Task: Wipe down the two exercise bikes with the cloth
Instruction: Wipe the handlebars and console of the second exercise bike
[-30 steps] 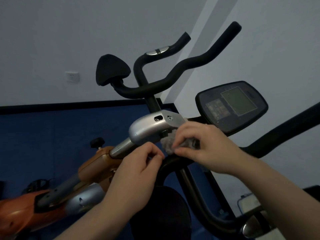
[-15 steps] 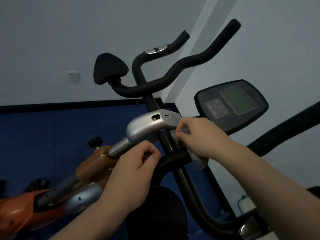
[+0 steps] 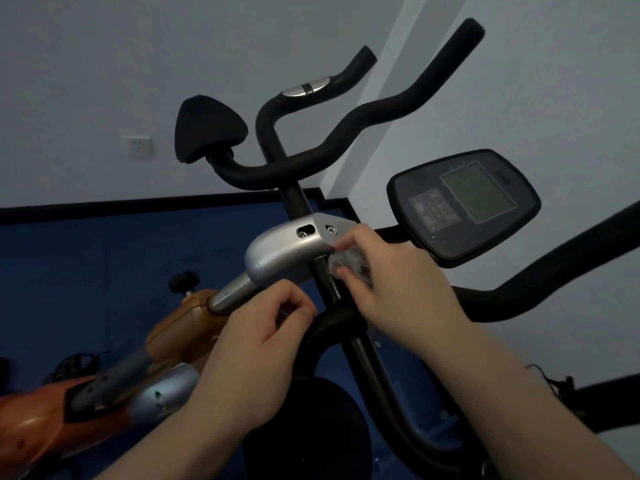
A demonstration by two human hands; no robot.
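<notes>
While mostly hidden under the right hand at frame centre, a grey cloth is pinched against the bike's black stem. Left hand curls, contents unclear, beside the silver bracket.
</notes>
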